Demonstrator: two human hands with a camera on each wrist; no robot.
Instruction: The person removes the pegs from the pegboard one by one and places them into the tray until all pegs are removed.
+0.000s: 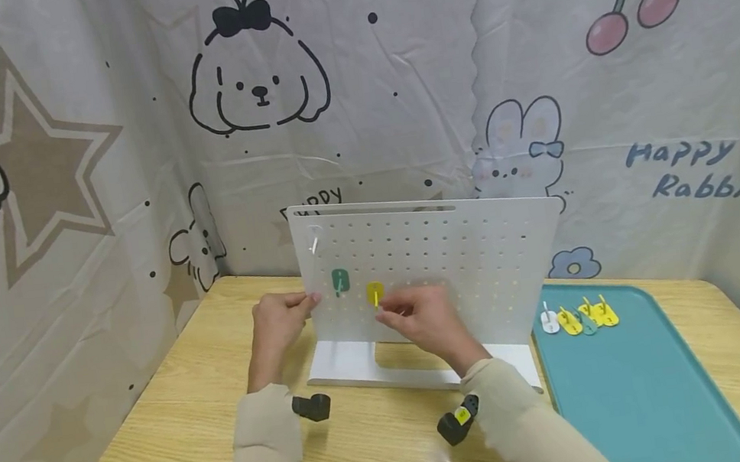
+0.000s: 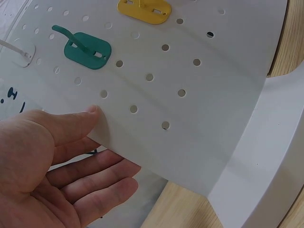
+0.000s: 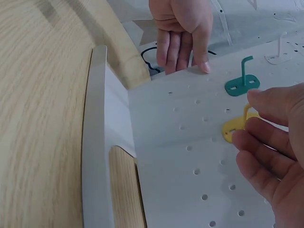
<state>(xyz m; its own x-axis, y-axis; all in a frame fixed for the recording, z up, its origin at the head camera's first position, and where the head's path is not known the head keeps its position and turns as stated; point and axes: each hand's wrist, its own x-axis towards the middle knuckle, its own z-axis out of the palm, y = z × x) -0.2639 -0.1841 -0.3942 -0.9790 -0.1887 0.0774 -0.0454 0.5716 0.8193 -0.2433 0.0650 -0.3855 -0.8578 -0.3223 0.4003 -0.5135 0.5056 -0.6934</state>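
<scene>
A white pegboard (image 1: 415, 256) stands upright on its base. My left hand (image 1: 279, 321) grips its left edge, the thumb (image 2: 90, 116) on the front face and the other fingers behind. My right hand (image 1: 426, 320) is at a yellow hook (image 3: 230, 128) lying flat against the board, its prong between thumb and index finger. Left of that, a green hook (image 2: 90, 50) sits on the board, untouched. Near the board's upper left corner is a clear or white hook (image 1: 314, 239). In the left wrist view only part of the yellow hook shows, at the top edge.
Right of the board, a teal tray (image 1: 638, 383) holds a white hook (image 1: 550, 321), several yellow hooks (image 1: 570, 322) and a green hook (image 1: 588, 324) near its far end. The board's white base (image 1: 351, 360) rests on a wooden table (image 1: 180, 431). Printed curtains hang behind.
</scene>
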